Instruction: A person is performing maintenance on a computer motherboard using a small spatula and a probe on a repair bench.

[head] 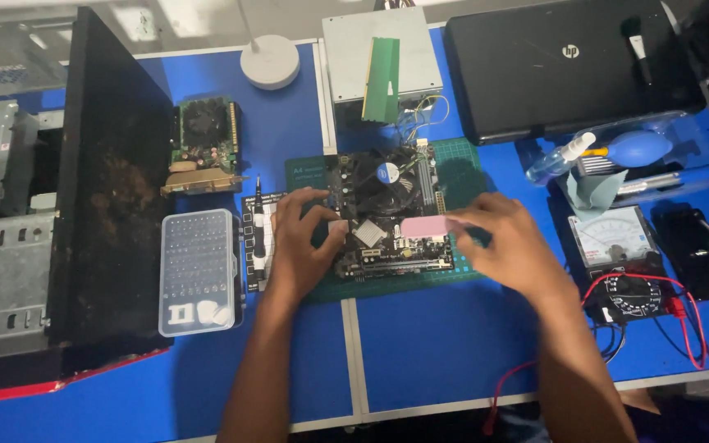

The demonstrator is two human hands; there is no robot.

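Observation:
A dark motherboard (387,215) with a round cooler fan (387,174) lies on a green cutting mat (453,164) in the middle of the blue table. My left hand (304,242) rests on the board's left edge, fingers curled over it. My right hand (509,242) holds a pink eraser-like block (427,226) flat over the board's lower right part.
A black computer case panel (112,189) and grey chassis (2,246) stand at left. A clear bit box (198,272), a graphics card (204,146), a power supply with a green memory stick (381,80), a closed laptop (568,66), a blower, a spray bottle and a multimeter (625,267) surround the mat.

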